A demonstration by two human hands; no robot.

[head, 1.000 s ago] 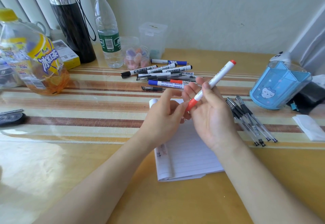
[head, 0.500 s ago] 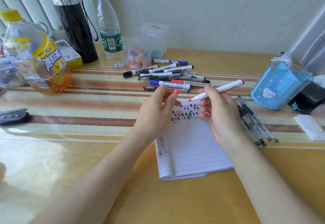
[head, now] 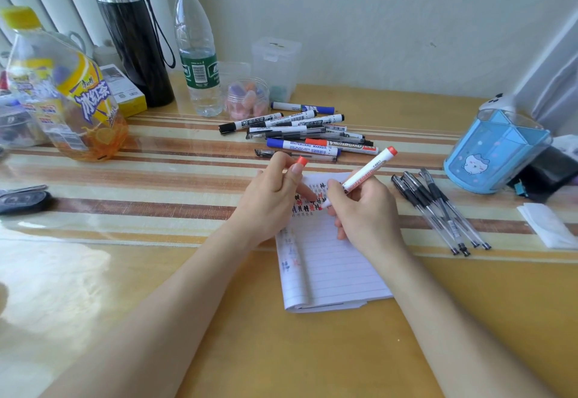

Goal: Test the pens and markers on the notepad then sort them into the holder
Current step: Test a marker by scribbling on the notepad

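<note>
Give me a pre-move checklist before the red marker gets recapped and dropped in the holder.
1. Cap off and in hand: ok. The left hand pinches the red cap.
2. Marker gripped: ok. The right hand holds the red marker.
3. Tip on the notepad: ok. It touches the page among the scribbles.
4. Fresh red mark made: cannot tell. The tip and fingers cover the spot.
5. Holder ready: ok. It stands upright, top open, to the right of the pad.

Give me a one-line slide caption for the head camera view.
Right hand tests an uncapped red marker on the notepad while the left hand holds its cap.
</note>
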